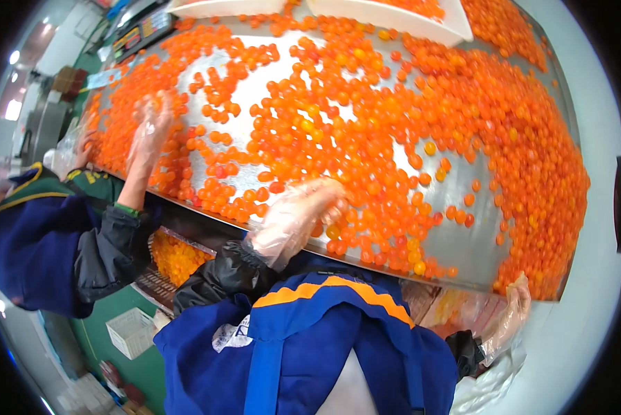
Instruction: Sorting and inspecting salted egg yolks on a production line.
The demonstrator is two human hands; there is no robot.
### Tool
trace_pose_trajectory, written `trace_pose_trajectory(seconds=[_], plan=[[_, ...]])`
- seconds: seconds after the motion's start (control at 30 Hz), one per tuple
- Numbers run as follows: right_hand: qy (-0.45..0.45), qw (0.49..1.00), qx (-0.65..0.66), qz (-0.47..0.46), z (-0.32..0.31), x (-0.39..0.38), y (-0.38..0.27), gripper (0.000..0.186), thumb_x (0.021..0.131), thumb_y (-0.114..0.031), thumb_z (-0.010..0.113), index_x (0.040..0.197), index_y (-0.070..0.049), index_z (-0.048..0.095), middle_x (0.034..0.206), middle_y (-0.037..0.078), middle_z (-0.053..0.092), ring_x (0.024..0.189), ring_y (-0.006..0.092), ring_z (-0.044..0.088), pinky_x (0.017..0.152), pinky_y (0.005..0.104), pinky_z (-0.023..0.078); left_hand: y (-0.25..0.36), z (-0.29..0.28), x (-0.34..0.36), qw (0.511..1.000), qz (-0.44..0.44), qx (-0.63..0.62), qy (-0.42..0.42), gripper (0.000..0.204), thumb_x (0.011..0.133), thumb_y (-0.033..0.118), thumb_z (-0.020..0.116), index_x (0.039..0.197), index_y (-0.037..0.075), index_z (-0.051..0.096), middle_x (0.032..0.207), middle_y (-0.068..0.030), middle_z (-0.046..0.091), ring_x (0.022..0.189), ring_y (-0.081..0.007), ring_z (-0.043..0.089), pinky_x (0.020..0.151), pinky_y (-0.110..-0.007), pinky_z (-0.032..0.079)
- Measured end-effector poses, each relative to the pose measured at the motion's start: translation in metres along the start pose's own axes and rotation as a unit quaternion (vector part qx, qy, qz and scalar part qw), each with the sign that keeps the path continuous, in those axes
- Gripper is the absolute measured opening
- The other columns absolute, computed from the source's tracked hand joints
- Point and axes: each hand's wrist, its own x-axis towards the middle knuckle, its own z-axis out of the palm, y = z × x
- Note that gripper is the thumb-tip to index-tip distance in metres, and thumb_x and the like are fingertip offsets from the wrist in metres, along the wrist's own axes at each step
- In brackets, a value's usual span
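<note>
Here, orange tomatoes (pixel 531 166), long axes unclear, left hand (pixel 302 211) amid them, right hand (pixel 511 315) beside, fingers' grip unclear.

the left hand (pixel 300 211) hides its palm, so whether it grips any fruit (pixel 369 166) is unclear; so is what the right hand (pixel 512 311) touches. a co-worker's hand (pixel 151 131) is blurred. the upper edge cuts off the white trays (pixel 454 26).
</note>
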Motion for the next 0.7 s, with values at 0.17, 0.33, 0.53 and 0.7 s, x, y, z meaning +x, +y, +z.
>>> trace_pose_trajectory(seconds=[0.17,0.33,0.53,0.7], plan=[[0.103,0.988,-0.084,0.079,-0.109,-0.028,0.077,0.027,0.094,0.003,0.056,0.12,0.005,0.061,0.116,0.01,0.062,0.103,0.0191,0.06,0.094,0.0313,0.049,0.002,-0.001,0.002,1.0,0.016,-0.021,0.011,0.017,0.099,0.006,0.057,0.113,-0.003,0.061,0.096,-0.0074,0.064,0.077,-0.0139,0.058,0.072,-0.027,0.049],[0.079,0.925,-0.351,0.126,-0.134,-0.04,0.111,0.042,0.092,0.006,0.048,0.132,0.005,0.06,0.126,0.014,0.064,0.116,0.022,0.059,0.104,0.0336,0.045,0.02,0.003,-0.005,0.986,0.074,0.146,0.021,0.019,0.101,0.007,0.055,0.116,-0.001,0.064,0.096,-0.0066,0.069,0.082,-0.0136,0.063,0.074,-0.028,0.052],[0.062,0.957,-0.264,0.098,-0.096,-0.025,0.089,0.046,0.091,0.008,0.046,0.136,0.006,0.056,0.136,0.015,0.061,0.122,0.0237,0.058,0.108,0.0349,0.043,0.03,0.005,0.007,0.652,0.415,0.632,0.053,0.022,0.095,0.007,0.061,0.116,0.007,0.07,0.106,-0.013,0.072,0.095,-0.0297,0.07,0.082,-0.036,0.056],[0.001,0.953,-0.301,-0.031,-0.06,-0.004,0.07,0.046,0.093,0.006,0.048,0.138,0.004,0.055,0.138,0.016,0.059,0.128,0.0263,0.056,0.112,0.0363,0.04,0.006,0.044,0.027,0.476,0.368,0.795,-0.075,0.039,0.088,0.006,0.06,0.127,0.005,0.064,0.125,-0.0193,0.065,0.095,-0.0319,0.07,0.075,-0.038,0.059]])
